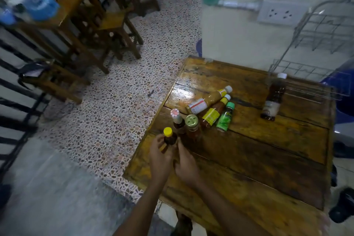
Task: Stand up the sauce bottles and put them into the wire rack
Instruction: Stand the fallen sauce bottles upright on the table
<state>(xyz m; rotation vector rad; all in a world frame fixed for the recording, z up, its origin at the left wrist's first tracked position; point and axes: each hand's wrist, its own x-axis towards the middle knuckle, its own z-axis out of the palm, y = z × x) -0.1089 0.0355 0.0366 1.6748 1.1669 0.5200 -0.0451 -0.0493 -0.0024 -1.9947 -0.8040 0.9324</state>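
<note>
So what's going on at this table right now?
A person is sorting sauce bottles on a wooden table. Both hands, left hand and right hand, are around a yellow-capped bottle near the table's edge. Three bottles lie on their sides, and the wire rack appears empty.

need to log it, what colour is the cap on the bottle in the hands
Yellow; the cap shows clearly in the head view.
</note>
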